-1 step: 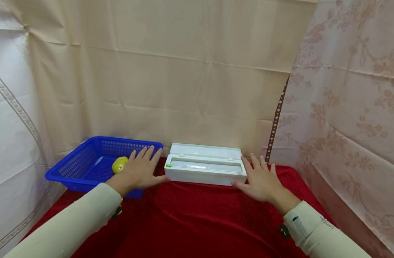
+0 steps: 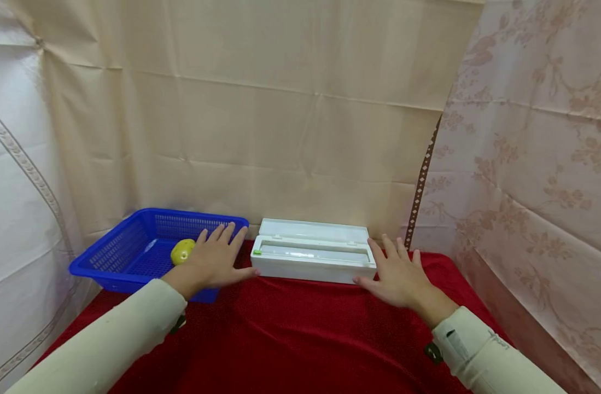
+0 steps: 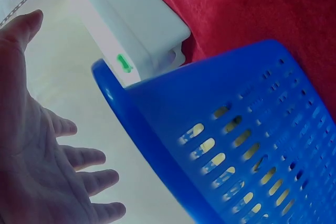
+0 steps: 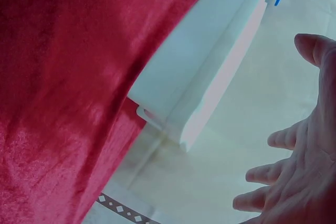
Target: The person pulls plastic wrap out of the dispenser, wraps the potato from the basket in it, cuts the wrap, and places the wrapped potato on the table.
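White box [image 2: 312, 269] beside blue basket [image 2: 112, 254], contact unclear.

Creased beige cloth [image 2: 300, 109] behind a red table cover [image 2: 300, 339], floral pink cloth [image 2: 541, 137] right, white cloth [image 2: 15, 230] left.

Handwriting [image 2: 499, 340] on the right sleeve [image 2: 502, 369] — illegible; green label [image 2: 257, 253] on the white box [image 2: 312, 271] — unreadable
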{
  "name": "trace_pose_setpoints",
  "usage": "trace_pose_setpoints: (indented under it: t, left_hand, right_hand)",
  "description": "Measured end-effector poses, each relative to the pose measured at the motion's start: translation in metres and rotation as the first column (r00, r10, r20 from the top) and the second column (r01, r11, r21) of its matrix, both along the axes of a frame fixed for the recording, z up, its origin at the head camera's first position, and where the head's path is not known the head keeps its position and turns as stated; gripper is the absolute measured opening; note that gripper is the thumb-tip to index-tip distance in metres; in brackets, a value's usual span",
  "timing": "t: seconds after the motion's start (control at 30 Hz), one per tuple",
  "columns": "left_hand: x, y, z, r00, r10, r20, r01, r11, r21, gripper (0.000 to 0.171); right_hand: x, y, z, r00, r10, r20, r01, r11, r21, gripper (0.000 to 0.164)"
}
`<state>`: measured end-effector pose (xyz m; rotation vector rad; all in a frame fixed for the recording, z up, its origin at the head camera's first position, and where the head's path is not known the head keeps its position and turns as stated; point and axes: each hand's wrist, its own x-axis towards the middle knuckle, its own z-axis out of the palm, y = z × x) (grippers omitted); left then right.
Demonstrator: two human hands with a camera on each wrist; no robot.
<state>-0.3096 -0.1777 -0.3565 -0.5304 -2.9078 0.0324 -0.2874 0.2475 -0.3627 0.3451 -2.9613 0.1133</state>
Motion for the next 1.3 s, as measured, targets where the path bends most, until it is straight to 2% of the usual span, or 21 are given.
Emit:
trace_pose_setpoints:
  t: [0.2,0.37,0.53,0.67,0.9,1.03,1.3]
  left_hand:
    - [-0.005,0.001,-0.002,1.0,-0.003,0.005,0.003,1.0,-0.022,0.122]
    - [-0.005,0.006,0.002,1.0,-0.021,0.009,0.021,1.0,-0.012,0.111]
    - [-0.006,0.016,0.003,0.998,-0.064,-0.009,0.064,0.997,0.042,0.102]
    - [-0.011,0.022,0.002,0.997,-0.078,-0.024,0.08,0.993,0.088,0.091]
    - [-0.025,0.024,0.0,0.999,-0.046,0.017,0.043,0.986,0.162,0.071]
    - [-0.029,0.026,-0.002,0.998,-0.057,0.032,0.049,0.98,0.195,0.062]
    - [-0.032,0.035,-0.008,0.998,-0.04,0.038,0.028,0.962,0.272,0.06]
  right_hand:
    - [0.0,0.001,-0.001,1.0,0.002,0.005,-0.002,1.0,-0.012,0.099]
    - [-0.002,-0.001,-0.001,1.0,0.02,-0.004,-0.02,0.999,-0.028,0.097]
    - [-0.006,-0.003,0.001,0.998,0.042,-0.049,-0.044,0.998,-0.045,0.094]
    - [-0.011,-0.004,0.001,0.995,0.059,-0.081,-0.063,0.997,-0.048,0.092]
    - [-0.018,-0.007,-0.002,0.99,0.095,-0.104,-0.107,0.987,-0.117,0.086]
    - [-0.025,-0.005,-0.004,0.989,0.11,-0.098,-0.127,0.974,-0.185,0.08]
    - [-0.037,-0.007,-0.011,0.98,0.141,-0.138,-0.176,0.943,-0.283,0.061]
